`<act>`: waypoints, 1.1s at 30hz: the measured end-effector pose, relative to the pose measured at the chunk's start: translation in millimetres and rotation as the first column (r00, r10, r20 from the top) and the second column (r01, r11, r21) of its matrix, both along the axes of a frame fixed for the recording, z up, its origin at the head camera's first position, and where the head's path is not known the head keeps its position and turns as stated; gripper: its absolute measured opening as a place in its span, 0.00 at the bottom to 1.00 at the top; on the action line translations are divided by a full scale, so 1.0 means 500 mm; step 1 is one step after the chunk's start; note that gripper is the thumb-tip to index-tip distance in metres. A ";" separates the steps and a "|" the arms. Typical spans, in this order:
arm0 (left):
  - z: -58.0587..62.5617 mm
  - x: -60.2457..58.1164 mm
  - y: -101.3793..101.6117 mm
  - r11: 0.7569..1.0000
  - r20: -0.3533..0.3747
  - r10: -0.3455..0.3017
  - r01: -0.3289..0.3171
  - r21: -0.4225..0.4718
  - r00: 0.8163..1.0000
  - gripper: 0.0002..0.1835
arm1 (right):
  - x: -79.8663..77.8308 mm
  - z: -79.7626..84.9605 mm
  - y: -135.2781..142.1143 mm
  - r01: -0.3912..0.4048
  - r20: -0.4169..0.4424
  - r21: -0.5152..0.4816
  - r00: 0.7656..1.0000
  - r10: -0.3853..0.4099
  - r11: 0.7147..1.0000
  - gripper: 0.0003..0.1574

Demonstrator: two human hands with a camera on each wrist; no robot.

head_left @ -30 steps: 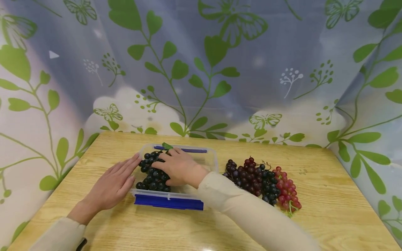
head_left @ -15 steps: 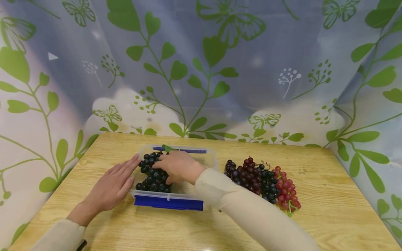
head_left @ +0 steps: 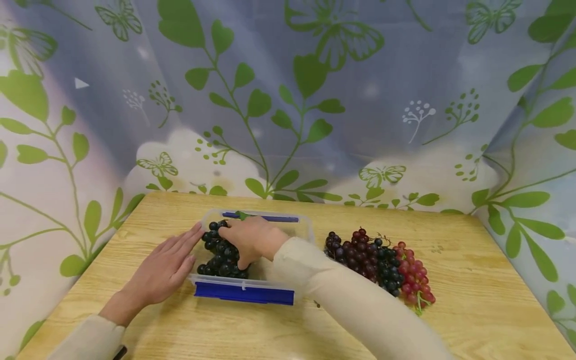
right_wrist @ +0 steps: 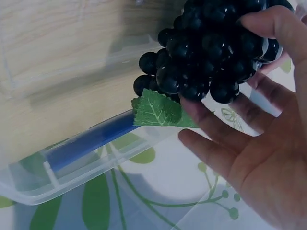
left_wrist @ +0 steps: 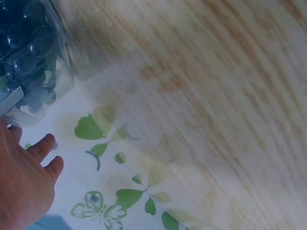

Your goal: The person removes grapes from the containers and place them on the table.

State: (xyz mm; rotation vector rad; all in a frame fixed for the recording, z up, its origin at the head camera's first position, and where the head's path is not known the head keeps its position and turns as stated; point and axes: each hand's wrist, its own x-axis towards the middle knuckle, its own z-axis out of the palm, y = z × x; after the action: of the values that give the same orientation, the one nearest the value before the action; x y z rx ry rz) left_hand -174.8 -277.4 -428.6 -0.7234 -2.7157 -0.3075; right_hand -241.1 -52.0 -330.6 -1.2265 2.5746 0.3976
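A bunch of black grapes (head_left: pixel 225 257) with a green leaf (right_wrist: pixel 160 110) lies in the left part of a clear plastic box (head_left: pixel 310 232) with blue clips. The right hand (head_left: pixel 252 240) reaches over the box and grips the bunch. In the right wrist view its thumb lies on the grapes, with two fingertips at the leaf side. The left hand (head_left: pixel 164 267) lies flat outside, its straight fingertips at the box's left wall. In the left wrist view the left hand (left_wrist: pixel 24 177) shows partly, next to the box corner.
Right of the box, several bunches lie side by side on the wooden table (head_left: pixel 472 280): dark red grapes (head_left: pixel 360 252), dark blue-black grapes (head_left: pixel 389 270) and pink-red grapes (head_left: pixel 414 275). A patterned curtain (head_left: pixel 360 110) rises behind the table. The right sleeve (head_left: pixel 346 295) crosses the table's front.
The right hand has turned slightly and shifted a little left over the black grapes, its thumb now more upright along the bunch. The left hand stays at the box wall.
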 end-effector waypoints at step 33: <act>-0.006 0.000 -0.001 1.000 -0.003 0.004 -0.004 0.014 1.000 0.32 | 0.014 -0.021 -0.010 0.123 -0.061 0.038 0.991 -0.121 0.992 0.53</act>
State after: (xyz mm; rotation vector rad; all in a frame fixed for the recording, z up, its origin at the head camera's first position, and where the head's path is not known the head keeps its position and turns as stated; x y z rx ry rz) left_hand -174.6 -277.8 -431.7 -0.7140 -2.7092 -0.3238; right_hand -234.2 -57.0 -341.0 -1.0521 2.6596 0.4660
